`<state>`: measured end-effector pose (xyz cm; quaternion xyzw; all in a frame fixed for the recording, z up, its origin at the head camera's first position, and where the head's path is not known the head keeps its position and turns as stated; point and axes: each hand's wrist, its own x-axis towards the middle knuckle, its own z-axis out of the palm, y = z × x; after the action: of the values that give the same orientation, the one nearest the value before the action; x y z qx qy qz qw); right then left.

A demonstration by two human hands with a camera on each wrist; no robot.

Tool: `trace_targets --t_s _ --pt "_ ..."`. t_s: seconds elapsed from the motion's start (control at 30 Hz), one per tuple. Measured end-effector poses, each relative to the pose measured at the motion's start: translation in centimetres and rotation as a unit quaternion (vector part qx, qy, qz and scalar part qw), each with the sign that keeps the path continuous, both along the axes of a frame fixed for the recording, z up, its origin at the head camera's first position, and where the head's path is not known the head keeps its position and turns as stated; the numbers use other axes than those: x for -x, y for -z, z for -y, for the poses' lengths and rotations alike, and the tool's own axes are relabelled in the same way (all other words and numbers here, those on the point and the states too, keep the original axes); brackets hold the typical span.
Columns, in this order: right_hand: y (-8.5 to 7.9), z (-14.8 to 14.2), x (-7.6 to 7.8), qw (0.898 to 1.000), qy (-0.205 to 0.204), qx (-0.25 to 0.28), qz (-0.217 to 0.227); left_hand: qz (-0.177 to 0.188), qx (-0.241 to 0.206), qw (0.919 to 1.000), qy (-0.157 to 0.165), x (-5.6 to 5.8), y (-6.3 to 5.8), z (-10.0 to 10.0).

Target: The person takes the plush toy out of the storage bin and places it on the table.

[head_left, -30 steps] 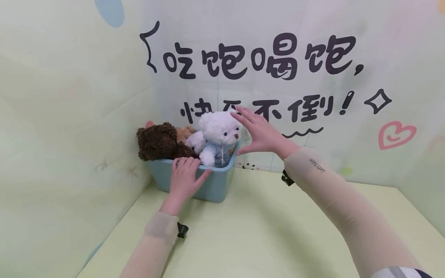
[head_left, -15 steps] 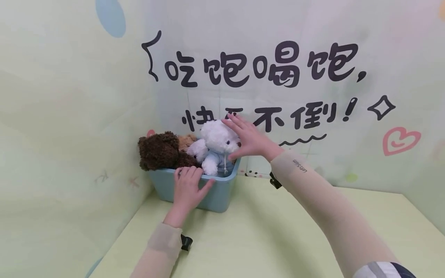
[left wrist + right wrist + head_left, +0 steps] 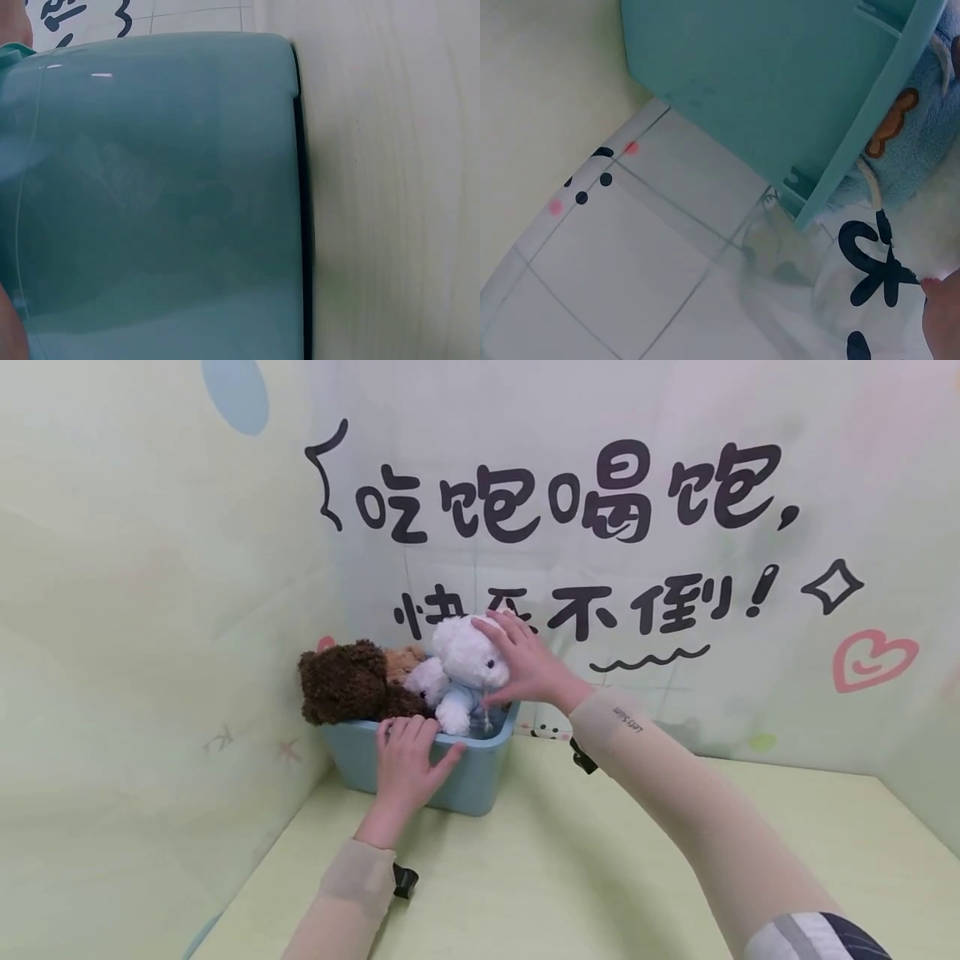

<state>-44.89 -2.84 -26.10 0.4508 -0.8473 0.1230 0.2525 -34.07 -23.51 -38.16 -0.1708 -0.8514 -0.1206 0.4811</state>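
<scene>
A light-blue plastic bin (image 3: pixel 457 781) stands on the table against the back wall and is packed with plush toys. At its right end sits a white teddy bear (image 3: pixel 461 647) in a blue hoodie. My right hand (image 3: pixel 528 664) grips the bear's head from the right, its fingers over the top and its thumb near the chin. My left hand (image 3: pixel 408 764) holds the bin's front rim, with the fingers over the edge and the thumb spread to the right. In the right wrist view, the blue hoodie (image 3: pixel 904 165) with a brown bear patch shows above the rim.
A dark brown plush (image 3: pixel 341 681), a smaller white plush (image 3: pixel 427 681) and a tan plush (image 3: pixel 403 660) fill the bin's left part. Printed walls close in behind and at the left. The pale yellow table (image 3: pixel 592 860) extends in front and to the right.
My right hand has moved left onto the white bear's head and closed round it. The bear now leans slightly left. My left hand stays on the bin's rim; the view has shifted slightly.
</scene>
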Motion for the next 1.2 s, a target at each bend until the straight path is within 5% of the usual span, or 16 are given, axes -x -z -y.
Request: trace_targets --t_s 0.47,1.2 --pt "-0.3 0.9 -0.5 0.997 0.013 0.035 -0.061 -0.007 0.000 1.0000 -0.001 0.2 -0.1 -0.1" --pt "-3.8 0.2 -0.6 0.993 -0.004 0.066 -0.096 -0.005 -0.008 0.9999 -0.001 0.3 0.1 -0.4"
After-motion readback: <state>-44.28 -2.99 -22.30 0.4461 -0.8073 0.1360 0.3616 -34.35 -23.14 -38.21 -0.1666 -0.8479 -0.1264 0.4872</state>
